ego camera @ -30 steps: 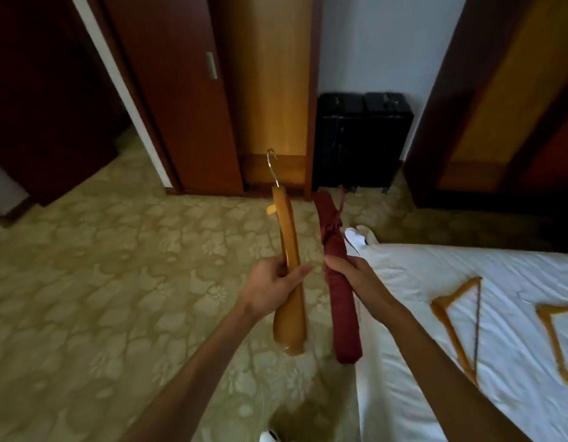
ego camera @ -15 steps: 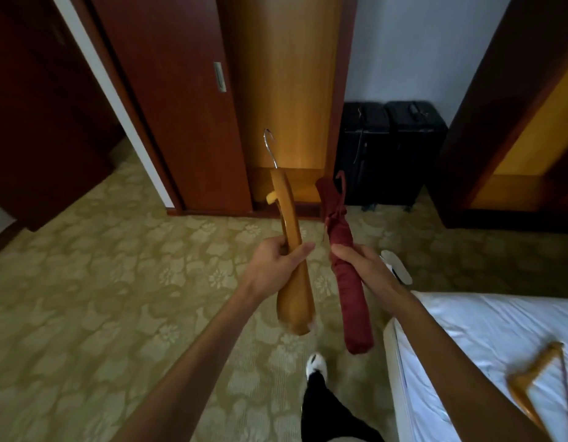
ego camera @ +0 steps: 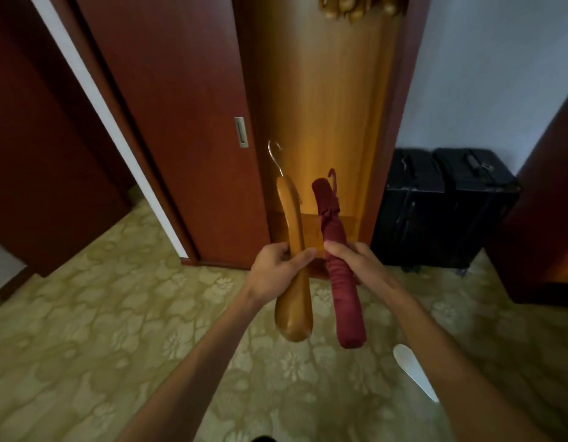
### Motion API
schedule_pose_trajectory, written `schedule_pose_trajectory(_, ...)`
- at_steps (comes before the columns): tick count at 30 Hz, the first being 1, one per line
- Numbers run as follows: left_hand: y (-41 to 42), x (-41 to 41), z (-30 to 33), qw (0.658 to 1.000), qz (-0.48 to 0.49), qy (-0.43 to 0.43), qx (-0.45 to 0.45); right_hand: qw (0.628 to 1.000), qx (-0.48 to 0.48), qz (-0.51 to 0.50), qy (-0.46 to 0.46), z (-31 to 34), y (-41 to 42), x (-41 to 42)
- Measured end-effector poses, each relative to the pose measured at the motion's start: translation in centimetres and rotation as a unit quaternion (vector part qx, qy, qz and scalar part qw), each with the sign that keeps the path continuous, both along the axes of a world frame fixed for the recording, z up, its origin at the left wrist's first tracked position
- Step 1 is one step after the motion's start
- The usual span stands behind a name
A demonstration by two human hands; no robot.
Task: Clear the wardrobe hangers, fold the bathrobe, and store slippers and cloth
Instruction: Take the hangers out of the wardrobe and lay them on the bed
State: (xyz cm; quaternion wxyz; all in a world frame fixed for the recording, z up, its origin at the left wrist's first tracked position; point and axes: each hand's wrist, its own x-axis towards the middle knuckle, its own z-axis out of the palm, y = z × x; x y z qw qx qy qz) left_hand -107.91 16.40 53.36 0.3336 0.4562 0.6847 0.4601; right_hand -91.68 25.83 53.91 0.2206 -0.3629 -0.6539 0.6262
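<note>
Left hand [ego camera: 278,269] is gripping a wooden hanger [ego camera: 292,260] around its middle, fingers curled round it, metal hook pointing up at 12 o'clock. Right hand [ego camera: 356,264] is wrapping its fingers round a padded red hanger [ego camera: 337,266] just beside it at 3 o'clock. Both are hanging over the carpet [ego camera: 85,330] facing the open wardrobe [ego camera: 317,106], with a white slipper [ego camera: 410,368] lying down at 5 o'clock.

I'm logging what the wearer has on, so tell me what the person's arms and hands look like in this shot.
Both forearms are bare to the frame's lower edge, with no sleeves showing. The left hand and right hand wear no gloves, and no rings, watch or wristband are visible.
</note>
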Motion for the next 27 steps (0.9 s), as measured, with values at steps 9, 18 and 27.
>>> schedule_pose_trajectory(9, 13.2, -16.5, 0.3, 1.0, 0.013, -0.019, 0.011, 0.999, 0.028, 0.018, -0.011, -0.1, 13.1, -15.7)
schedule_pose_trajectory(18, 29.1, -33.7, 5.0, 0.997, -0.072, -0.013, 0.018, 0.997, 0.062, -0.046, -0.012, 4.4, 25.7, -30.6)
schedule_pose_trajectory(27, 42.6, -42.5, 15.9, 0.996, -0.089, 0.008, 0.023, 0.987, 0.128, -0.099, -0.003, 13.5, 38.7, -40.0)
